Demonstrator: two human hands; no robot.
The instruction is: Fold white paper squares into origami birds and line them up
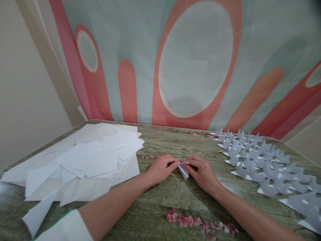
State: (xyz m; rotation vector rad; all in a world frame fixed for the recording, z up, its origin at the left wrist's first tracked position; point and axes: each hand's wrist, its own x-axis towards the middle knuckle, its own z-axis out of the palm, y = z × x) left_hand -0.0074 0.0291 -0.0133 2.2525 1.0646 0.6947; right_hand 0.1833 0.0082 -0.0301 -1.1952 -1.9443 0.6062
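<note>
A small piece of folded white paper (184,171) is held between my two hands above the middle of the table. My left hand (163,168) pinches its left upper edge between thumb and fingers. On the other side, my right hand (200,170) grips the upper right part the same way. The paper's layered points hang downward between the hands. My fingertips hide the top of the fold.
Loose white paper sheets (95,157) lie in a spread pile on the left. Rows of folded white paper figures (253,160) stand on the right. The wood-patterned table (140,214) bears printed pink blossoms. Behind it hangs a patterned cloth (145,40).
</note>
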